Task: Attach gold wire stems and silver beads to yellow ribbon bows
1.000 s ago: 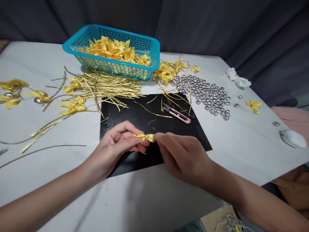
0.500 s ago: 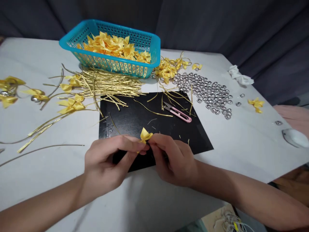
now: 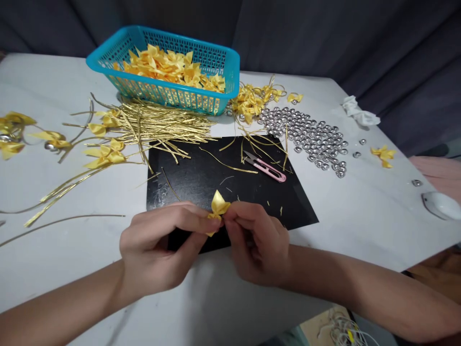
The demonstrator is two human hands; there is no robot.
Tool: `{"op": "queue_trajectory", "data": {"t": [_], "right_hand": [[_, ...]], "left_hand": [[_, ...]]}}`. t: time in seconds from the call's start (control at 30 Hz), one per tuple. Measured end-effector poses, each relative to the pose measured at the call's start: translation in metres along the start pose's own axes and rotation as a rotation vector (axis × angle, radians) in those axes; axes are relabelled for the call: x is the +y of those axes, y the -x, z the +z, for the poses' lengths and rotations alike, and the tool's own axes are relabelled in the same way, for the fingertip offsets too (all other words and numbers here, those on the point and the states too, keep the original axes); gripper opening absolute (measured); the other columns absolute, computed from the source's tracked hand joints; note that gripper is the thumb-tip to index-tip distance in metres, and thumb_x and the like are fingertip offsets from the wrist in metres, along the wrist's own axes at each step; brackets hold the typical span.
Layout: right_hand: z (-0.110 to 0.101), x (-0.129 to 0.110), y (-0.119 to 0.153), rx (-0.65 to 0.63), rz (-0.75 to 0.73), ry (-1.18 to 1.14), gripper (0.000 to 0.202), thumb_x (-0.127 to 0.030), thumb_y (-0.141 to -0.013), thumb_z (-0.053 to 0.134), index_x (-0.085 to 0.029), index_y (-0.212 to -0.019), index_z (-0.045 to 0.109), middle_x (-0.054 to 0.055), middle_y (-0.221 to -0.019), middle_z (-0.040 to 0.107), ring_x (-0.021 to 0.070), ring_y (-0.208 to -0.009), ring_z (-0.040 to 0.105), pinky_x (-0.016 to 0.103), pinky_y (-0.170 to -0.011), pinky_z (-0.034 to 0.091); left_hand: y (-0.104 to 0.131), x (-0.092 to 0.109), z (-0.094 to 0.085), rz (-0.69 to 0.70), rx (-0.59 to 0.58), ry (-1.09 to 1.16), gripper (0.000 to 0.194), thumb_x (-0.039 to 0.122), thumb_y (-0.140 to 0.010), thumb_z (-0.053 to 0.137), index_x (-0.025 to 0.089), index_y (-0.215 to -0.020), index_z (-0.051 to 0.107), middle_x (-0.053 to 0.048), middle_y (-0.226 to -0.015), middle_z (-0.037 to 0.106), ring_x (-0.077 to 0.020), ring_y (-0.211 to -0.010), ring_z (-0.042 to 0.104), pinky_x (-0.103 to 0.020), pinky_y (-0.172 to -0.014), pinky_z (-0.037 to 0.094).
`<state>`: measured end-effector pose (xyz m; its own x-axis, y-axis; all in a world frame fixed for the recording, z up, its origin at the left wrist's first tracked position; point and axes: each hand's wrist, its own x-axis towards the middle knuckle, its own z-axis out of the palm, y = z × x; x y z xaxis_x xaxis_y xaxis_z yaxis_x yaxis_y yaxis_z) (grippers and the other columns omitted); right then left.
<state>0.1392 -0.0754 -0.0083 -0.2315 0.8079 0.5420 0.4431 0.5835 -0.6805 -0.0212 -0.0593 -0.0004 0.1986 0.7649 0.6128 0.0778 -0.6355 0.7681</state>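
Over the near edge of a black mat (image 3: 201,192), my left hand (image 3: 167,245) pinches a yellow ribbon bow (image 3: 219,203) between thumb and fingers. My right hand (image 3: 257,240) is closed at the bow's right side, its thumb and forefinger pressed together against it. Whether the right fingers hold the ribbon itself or some small piece at its centre is hidden. Pink thread snips (image 3: 268,169) lie on the mat beyond my hands, beside loose gold cords (image 3: 230,166) and small scraps.
A blue basket (image 3: 144,81) of yellow bows stands at the back, with a heap of gold cords (image 3: 165,122) before it. Silver heart-shaped beads (image 3: 309,137) spread to the right. Finished-looking bows with cords (image 3: 106,154) lie left. A white computer mouse (image 3: 441,205) sits far right.
The yellow bow has turned between my fingers, so more of its petals show. My left hand has shifted slightly left and down; the right stays pinched beside it.
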Motion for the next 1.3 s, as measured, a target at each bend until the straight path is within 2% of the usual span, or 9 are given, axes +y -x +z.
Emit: {"op": "queue_trajectory", "data": {"t": [0.2, 0.33, 0.53, 0.77, 0.87, 1.0, 1.07, 1.17, 1.3], "right_hand": [[0.000, 0.003, -0.002, -0.001, -0.091, -0.021, 0.023, -0.003, -0.083, 0.045, -0.019, -0.099, 0.045, 0.003, -0.084, 0.070, 0.0090, -0.066, 0.068, 0.014, -0.054, 0.054], [0.001, 0.001, -0.002, 0.007, -0.060, -0.027, 0.023, -0.003, -0.082, 0.044, -0.021, -0.098, 0.043, 0.001, -0.078, 0.068, 0.0086, -0.060, 0.065, 0.014, -0.047, 0.051], [0.001, -0.005, 0.000, 0.012, -0.020, -0.024, 0.020, -0.003, -0.083, 0.042, -0.019, -0.095, 0.043, -0.002, -0.070, 0.061, 0.0077, -0.053, 0.059, 0.014, -0.040, 0.042], [0.000, -0.003, -0.001, 0.023, -0.017, -0.012, 0.019, -0.005, -0.085, 0.042, -0.020, -0.096, 0.044, 0.000, -0.073, 0.064, 0.0079, -0.053, 0.059, 0.015, -0.037, 0.039], [-0.001, -0.003, -0.003, -0.010, -0.016, 0.031, 0.019, -0.005, -0.086, 0.042, -0.020, -0.098, 0.043, 0.001, -0.078, 0.067, 0.0072, -0.053, 0.060, 0.015, -0.039, 0.041], [-0.001, 0.000, -0.007, -0.033, 0.002, 0.074, 0.018, -0.006, -0.087, 0.043, -0.020, -0.098, 0.044, -0.001, -0.076, 0.067, 0.0054, -0.047, 0.056, 0.015, -0.042, 0.041], [-0.002, 0.002, -0.009, -0.048, 0.013, 0.103, 0.017, -0.007, -0.087, 0.043, -0.020, -0.098, 0.044, -0.001, -0.078, 0.067, 0.0055, -0.047, 0.056, 0.015, -0.043, 0.041], [-0.003, 0.006, -0.013, -0.074, 0.020, 0.166, 0.015, -0.008, -0.087, 0.044, -0.019, -0.097, 0.045, -0.001, -0.079, 0.068, 0.0067, -0.049, 0.059, 0.016, -0.042, 0.039], [-0.005, 0.010, -0.014, -0.112, 0.009, 0.227, 0.012, -0.009, -0.087, 0.044, -0.018, -0.095, 0.045, -0.002, -0.073, 0.067, 0.0063, -0.047, 0.058, 0.017, -0.039, 0.033]], "left_hand": [[0.003, 0.010, -0.007, -0.247, -0.135, -0.201, 0.026, 0.007, -0.071, 0.070, 0.030, -0.082, 0.071, 0.001, -0.081, 0.075, -0.0157, -0.063, 0.068, -0.025, -0.063, 0.058], [0.006, 0.012, -0.011, -0.161, -0.159, -0.158, 0.039, 0.003, -0.075, 0.062, 0.036, -0.095, 0.069, 0.003, -0.087, 0.076, -0.0162, -0.069, 0.069, -0.026, -0.067, 0.056], [0.009, 0.014, -0.012, -0.184, -0.115, -0.235, 0.034, 0.006, -0.078, 0.063, 0.034, -0.097, 0.067, 0.005, -0.080, 0.074, -0.0135, -0.070, 0.067, -0.024, -0.070, 0.055], [0.001, 0.017, -0.015, -0.083, -0.036, -0.305, 0.031, 0.009, -0.066, 0.074, 0.034, -0.083, 0.074, 0.001, -0.078, 0.073, -0.0158, -0.065, 0.066, -0.024, -0.062, 0.054], [0.001, 0.018, -0.012, -0.202, -0.097, -0.244, 0.031, 0.008, -0.069, 0.070, 0.034, -0.085, 0.074, 0.002, -0.080, 0.075, -0.0170, -0.066, 0.067, -0.027, -0.066, 0.056], [0.001, 0.015, -0.003, -0.342, 0.080, -0.150, 0.021, 0.009, -0.069, 0.074, 0.029, -0.076, 0.072, 0.005, -0.073, 0.073, -0.0143, -0.063, 0.066, -0.025, -0.064, 0.055], [-0.001, 0.010, 0.000, -0.519, 0.149, -0.060, 0.012, 0.013, -0.071, 0.073, 0.025, -0.070, 0.070, 0.004, -0.070, 0.073, -0.0131, -0.060, 0.066, -0.022, -0.060, 0.055], [-0.005, 0.000, 0.001, -0.736, 0.171, 0.176, 0.004, 0.022, -0.074, 0.073, 0.021, -0.073, 0.069, 0.003, -0.070, 0.072, -0.0114, -0.062, 0.066, -0.017, -0.059, 0.053], [-0.006, -0.007, -0.002, -0.825, 0.144, 0.340, 0.007, 0.025, -0.076, 0.073, 0.021, -0.079, 0.068, 0.003, -0.074, 0.072, -0.0101, -0.067, 0.067, -0.015, -0.066, 0.054]]}}
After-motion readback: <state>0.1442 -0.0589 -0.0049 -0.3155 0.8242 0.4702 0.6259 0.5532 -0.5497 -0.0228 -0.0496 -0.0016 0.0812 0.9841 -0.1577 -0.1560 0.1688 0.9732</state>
